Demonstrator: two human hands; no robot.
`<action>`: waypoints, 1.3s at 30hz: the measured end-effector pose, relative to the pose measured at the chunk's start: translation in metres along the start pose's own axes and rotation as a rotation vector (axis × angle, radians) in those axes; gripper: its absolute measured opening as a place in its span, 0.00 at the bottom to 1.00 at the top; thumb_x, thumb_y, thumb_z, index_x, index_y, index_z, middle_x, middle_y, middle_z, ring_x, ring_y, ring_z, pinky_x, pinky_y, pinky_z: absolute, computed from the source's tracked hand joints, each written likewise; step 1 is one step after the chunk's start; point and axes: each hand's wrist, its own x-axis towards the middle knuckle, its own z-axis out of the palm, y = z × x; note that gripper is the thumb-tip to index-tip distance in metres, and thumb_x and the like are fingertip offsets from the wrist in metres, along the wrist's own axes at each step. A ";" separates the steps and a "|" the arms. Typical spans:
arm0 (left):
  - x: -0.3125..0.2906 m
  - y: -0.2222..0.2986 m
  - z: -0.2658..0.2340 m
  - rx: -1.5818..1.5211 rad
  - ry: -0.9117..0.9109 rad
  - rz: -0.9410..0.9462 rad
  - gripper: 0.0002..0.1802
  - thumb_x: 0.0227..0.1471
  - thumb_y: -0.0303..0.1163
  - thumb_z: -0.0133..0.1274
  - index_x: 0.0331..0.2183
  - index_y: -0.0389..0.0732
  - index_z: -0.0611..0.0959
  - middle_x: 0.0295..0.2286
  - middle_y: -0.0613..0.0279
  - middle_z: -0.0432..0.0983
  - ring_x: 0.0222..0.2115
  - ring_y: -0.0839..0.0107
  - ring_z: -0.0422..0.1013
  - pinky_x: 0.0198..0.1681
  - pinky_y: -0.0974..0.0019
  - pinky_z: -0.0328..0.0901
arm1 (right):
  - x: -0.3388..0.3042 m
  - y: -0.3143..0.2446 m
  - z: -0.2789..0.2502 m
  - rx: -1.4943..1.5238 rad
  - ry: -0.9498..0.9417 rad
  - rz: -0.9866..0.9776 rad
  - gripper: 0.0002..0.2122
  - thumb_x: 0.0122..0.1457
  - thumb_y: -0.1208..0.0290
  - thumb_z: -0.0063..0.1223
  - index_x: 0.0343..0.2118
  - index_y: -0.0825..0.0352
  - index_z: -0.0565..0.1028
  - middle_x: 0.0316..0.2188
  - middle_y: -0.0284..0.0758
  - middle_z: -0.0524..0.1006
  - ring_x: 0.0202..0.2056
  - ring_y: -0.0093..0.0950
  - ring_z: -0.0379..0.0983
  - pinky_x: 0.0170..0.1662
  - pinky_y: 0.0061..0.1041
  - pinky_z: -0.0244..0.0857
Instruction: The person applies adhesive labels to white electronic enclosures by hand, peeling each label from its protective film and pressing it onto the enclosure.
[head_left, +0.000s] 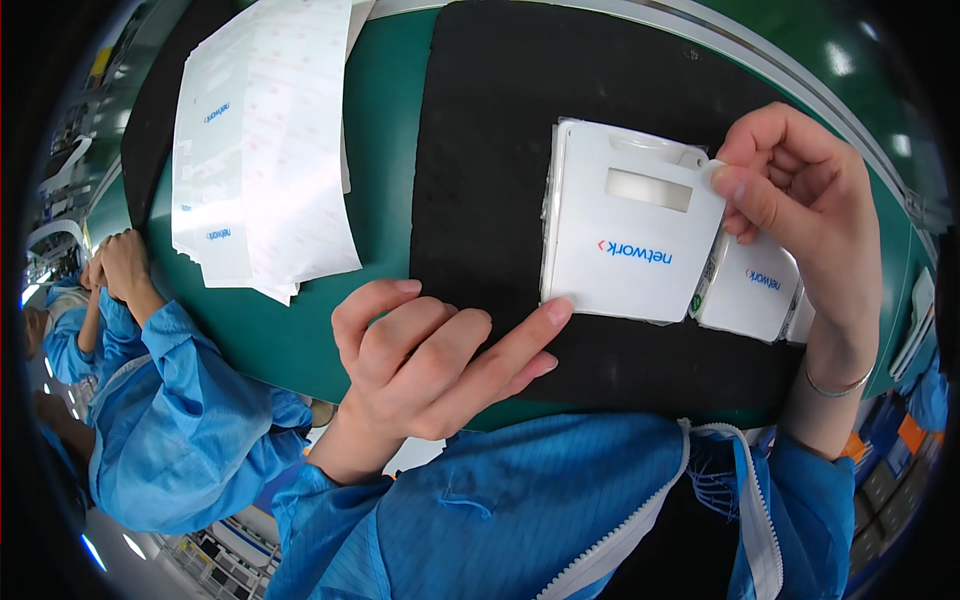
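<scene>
A square white plastic cover (620, 275) with a rectangular window and printed lettering sits before me on the black mat. The lettering appears upside down. My right hand (800, 190) pinches the cover's upper right corner between thumb and curled index finger. At the lower left corner, my left hand (430, 350) rests the tip of its outstretched index finger on the edge, its other fingers loosely bent and apart. Clear film seems to show along the cover's left edge. Partly behind my right hand lies another white cover (745, 290), with a further white piece beside it.
The black mat (490, 200) lies on a green tabletop (385, 130). Overlapping white printed sheets (300, 150) lie at the left. Beyond them, a co-worker in a blue sleeve (180, 370) has hands (125, 265) at the table edge. A pale rail (760, 60) borders the far side.
</scene>
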 end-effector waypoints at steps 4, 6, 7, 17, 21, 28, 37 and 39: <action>-0.001 0.001 -0.003 -0.014 -0.071 0.004 0.18 0.46 0.54 0.62 0.38 0.59 0.89 0.30 0.70 0.61 0.34 0.71 0.61 0.45 0.61 0.60 | 0.000 -0.001 0.002 -0.006 0.004 -0.005 0.04 0.58 0.77 0.59 0.32 0.68 0.74 0.24 0.28 0.76 0.23 0.12 0.71 0.28 0.11 0.65; 0.000 0.002 -0.001 -0.021 -0.067 -0.008 0.18 0.46 0.55 0.61 0.38 0.60 0.89 0.29 0.70 0.61 0.34 0.72 0.60 0.45 0.62 0.60 | 0.000 -0.004 0.002 0.051 0.032 0.069 0.04 0.58 0.78 0.59 0.32 0.68 0.74 0.24 0.28 0.76 0.24 0.12 0.71 0.28 0.11 0.65; 0.000 0.001 -0.001 -0.017 -0.056 -0.010 0.18 0.46 0.55 0.61 0.38 0.60 0.89 0.29 0.70 0.61 0.34 0.72 0.60 0.45 0.62 0.60 | 0.000 -0.004 0.003 0.043 0.031 0.062 0.04 0.58 0.78 0.59 0.32 0.68 0.74 0.24 0.28 0.76 0.24 0.12 0.71 0.28 0.11 0.65; 0.003 0.001 -0.004 -0.033 -0.073 -0.014 0.20 0.45 0.56 0.61 0.39 0.60 0.89 0.28 0.72 0.61 0.31 0.73 0.60 0.45 0.63 0.59 | 0.002 -0.010 0.009 0.127 0.093 0.140 0.04 0.55 0.83 0.60 0.31 0.72 0.76 0.21 0.29 0.75 0.22 0.12 0.69 0.27 0.10 0.62; 0.004 0.001 -0.004 -0.052 -0.092 -0.019 0.19 0.45 0.56 0.62 0.39 0.60 0.89 0.27 0.73 0.62 0.31 0.73 0.60 0.45 0.64 0.59 | 0.003 -0.010 0.009 0.111 0.087 0.155 0.04 0.55 0.83 0.60 0.31 0.73 0.76 0.21 0.28 0.76 0.23 0.12 0.69 0.27 0.10 0.62; 0.005 0.000 -0.004 -0.064 -0.084 -0.027 0.19 0.45 0.54 0.63 0.39 0.59 0.89 0.28 0.74 0.65 0.32 0.74 0.61 0.45 0.63 0.59 | 0.004 -0.013 0.009 0.113 0.085 0.183 0.03 0.55 0.82 0.60 0.31 0.72 0.76 0.22 0.28 0.76 0.23 0.11 0.69 0.27 0.10 0.62; 0.040 -0.007 -0.012 -0.221 -0.373 -0.063 0.25 0.42 0.49 0.64 0.41 0.49 0.79 0.52 0.67 0.74 0.49 0.62 0.67 0.55 0.53 0.56 | 0.005 -0.011 0.009 0.071 0.089 0.180 0.02 0.56 0.82 0.58 0.31 0.72 0.75 0.22 0.26 0.75 0.25 0.09 0.68 0.28 0.09 0.61; 0.048 -0.011 -0.010 -0.274 -0.407 -0.080 0.25 0.42 0.50 0.64 0.40 0.48 0.78 0.52 0.66 0.74 0.48 0.61 0.67 0.55 0.52 0.56 | 0.004 -0.011 0.010 0.072 0.099 0.187 0.03 0.56 0.82 0.58 0.31 0.72 0.75 0.23 0.25 0.75 0.25 0.09 0.68 0.28 0.09 0.61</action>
